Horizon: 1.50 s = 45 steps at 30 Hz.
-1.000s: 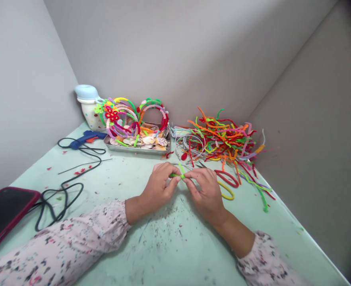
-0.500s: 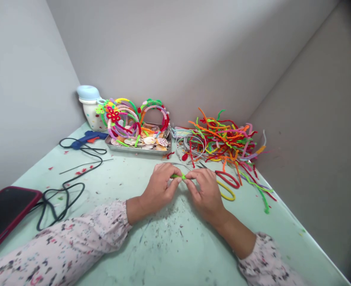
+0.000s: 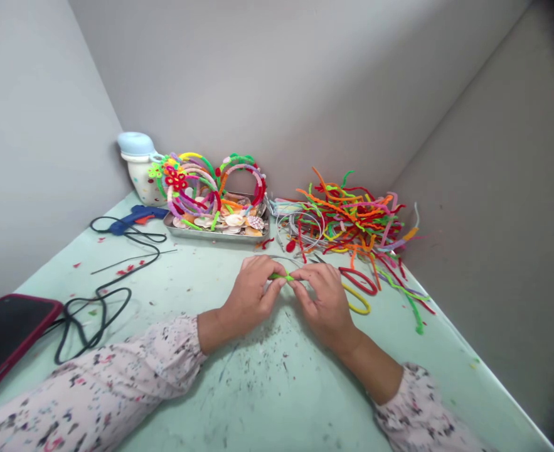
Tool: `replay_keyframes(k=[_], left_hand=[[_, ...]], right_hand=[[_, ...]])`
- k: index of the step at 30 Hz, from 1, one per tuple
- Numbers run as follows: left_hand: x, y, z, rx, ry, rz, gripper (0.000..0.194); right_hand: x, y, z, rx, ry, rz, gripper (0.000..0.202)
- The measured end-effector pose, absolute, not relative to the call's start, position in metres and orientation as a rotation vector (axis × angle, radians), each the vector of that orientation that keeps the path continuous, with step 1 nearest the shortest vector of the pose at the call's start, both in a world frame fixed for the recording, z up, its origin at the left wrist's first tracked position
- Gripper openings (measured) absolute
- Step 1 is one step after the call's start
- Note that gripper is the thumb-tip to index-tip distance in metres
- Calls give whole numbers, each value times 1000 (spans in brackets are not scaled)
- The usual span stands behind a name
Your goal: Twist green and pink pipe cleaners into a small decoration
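A short piece of bright green pipe cleaner [image 3: 288, 277] is pinched between both hands above the middle of the table. My left hand [image 3: 252, 292] grips it with thumb and forefinger, and part of the green shows along that forefinger. From the other side, the fingertips of my right hand [image 3: 324, 298] close on it. The palms hide the rest of the piece. A thin grey metal hoop [image 3: 281, 257] shows just behind the fingers. Scissors [image 3: 359, 281] with one red and one yellow handle loop lie beside my right hand, blades partly covered.
Behind stands a metal tray [image 3: 211, 235] of shells with colourful wrapped headbands [image 3: 196, 182]. Loose pipe cleaners [image 3: 361, 216] are heaped back right, near bare hoops [image 3: 305, 229]. A blue glue gun [image 3: 135, 218], its black cord [image 3: 100, 292], a phone [image 3: 8, 339] and a lidded cup [image 3: 140, 169] are left.
The hands stay almost in place, still pinching the green pipe cleaner, with only slight finger movement. The whole view has shifted a little.
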<state>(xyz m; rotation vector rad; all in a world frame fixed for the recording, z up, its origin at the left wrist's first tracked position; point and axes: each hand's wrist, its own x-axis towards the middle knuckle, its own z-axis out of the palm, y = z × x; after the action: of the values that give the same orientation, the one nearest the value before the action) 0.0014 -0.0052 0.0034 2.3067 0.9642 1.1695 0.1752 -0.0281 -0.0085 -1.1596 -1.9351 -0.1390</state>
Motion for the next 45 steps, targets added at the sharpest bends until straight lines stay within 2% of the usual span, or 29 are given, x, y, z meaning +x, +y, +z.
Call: replay_keyframes(k=[31, 45], left_hand=[[1, -7, 3, 2390, 956, 1124, 13], [1, -7, 4, 2369, 945, 1126, 12]], right_hand=[[177, -29, -6, -1146, -1922, 168, 9], [178, -28, -7, -1129, -1890, 268, 16]])
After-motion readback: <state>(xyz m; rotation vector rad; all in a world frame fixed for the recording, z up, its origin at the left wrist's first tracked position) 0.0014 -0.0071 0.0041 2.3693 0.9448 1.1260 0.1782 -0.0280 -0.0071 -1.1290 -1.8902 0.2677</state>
